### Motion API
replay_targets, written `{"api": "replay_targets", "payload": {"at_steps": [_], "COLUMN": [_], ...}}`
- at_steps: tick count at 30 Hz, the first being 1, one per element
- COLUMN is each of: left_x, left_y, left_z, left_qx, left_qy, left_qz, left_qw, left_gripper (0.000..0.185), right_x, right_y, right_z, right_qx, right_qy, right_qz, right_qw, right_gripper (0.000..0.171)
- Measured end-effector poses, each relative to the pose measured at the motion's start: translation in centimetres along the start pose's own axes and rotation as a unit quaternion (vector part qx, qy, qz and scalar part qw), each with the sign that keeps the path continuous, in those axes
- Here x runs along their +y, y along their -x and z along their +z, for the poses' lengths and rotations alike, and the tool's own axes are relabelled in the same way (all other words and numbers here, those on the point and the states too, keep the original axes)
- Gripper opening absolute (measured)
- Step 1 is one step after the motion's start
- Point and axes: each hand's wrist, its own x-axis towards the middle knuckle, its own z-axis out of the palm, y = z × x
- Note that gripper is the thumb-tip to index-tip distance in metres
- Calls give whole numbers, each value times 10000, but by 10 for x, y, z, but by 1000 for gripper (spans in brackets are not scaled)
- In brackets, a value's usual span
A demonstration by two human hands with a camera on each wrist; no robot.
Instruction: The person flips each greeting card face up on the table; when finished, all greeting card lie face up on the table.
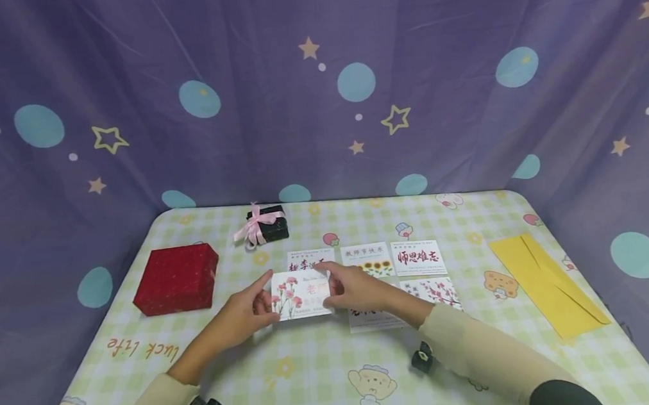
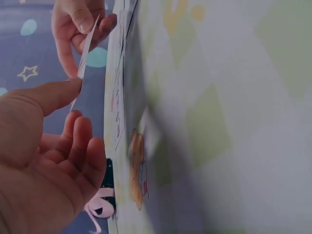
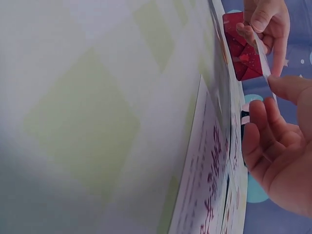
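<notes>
A greeting card printed with pink carnations is held up just above the table by both hands. My left hand pinches its left edge between thumb and fingers, and my right hand pinches the right edge. In the left wrist view the card shows nearly edge-on. Behind and to the right lie several more cards in rows: one with red lettering partly covered by the held card, one with sunflowers, another with red lettering, one with pink blossoms, and one with dark lettering partly under the right hand.
A red box stands at the left of the table. At the back is a small black box with a pink ribbon bow. On the right lies a yellow envelope. A patterned curtain hangs behind the checked tablecloth.
</notes>
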Motion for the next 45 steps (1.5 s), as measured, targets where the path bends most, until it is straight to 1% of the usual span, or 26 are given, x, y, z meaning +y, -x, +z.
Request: {"api": "replay_targets", "payload": {"at_steps": [3, 5, 8, 11, 15, 18, 21, 24, 30, 33, 38, 44, 45], "left_x": [-1, -3, -3, -4, -4, -4, -2, -2, 1, 4, 9, 12, 12], "left_y": [-5, -8, -13, -16, -18, -18, -17, -17, -17, -17, -15, -16, -16], "left_z": [5, 9, 14, 20, 26, 27, 27, 28, 27, 26, 25, 27, 27], "left_qx": [-165, -291, -463, -554, -555, -541, -553, -588, -615, -619, -612, -550, -550], "left_qy": [63, 24, 4, -21, -283, -529, -662, -788, -1023, -1085, -1031, -1305, -1361], "left_qz": [-41, -43, -31, -8, 29, 39, 18, -82, -266, -388, -606, -739, -722], "left_qw": [9998, 9996, 9989, 9985, 9981, 9971, 9963, 9951, 9925, 9914, 9909, 9872, 9865], "left_gripper": [93, 94, 95, 94, 90, 88, 87, 85, 82, 82, 82, 79, 79], "right_x": [4, 7, 9, 11, 14, 15, 14, 13, 8, 5, 4, 10, 11], "right_y": [4, 7, 11, 15, 18, 20, 20, 21, 20, 20, 20, 17, 17], "right_z": [-2, -3, -4, -4, -1, 2, 4, 5, 8, 8, 10, 11, 11], "right_qx": [-112, -198, -329, -454, -622, -698, -722, -711, -661, -662, -663, -610, -618], "right_qy": [150, 249, 376, 486, 583, 637, 675, 724, 1030, 1104, 1234, 1597, 1608], "right_qz": [-57, -13, 143, 339, 500, 509, 500, 519, 536, 565, 560, 414, 412], "right_qw": [9998, 9995, 9986, 9972, 9951, 9942, 9938, 9935, 9910, 9901, 9886, 9844, 9842], "right_gripper": [79, 79, 81, 82, 84, 83, 82, 79, 71, 71, 71, 68, 69]}}
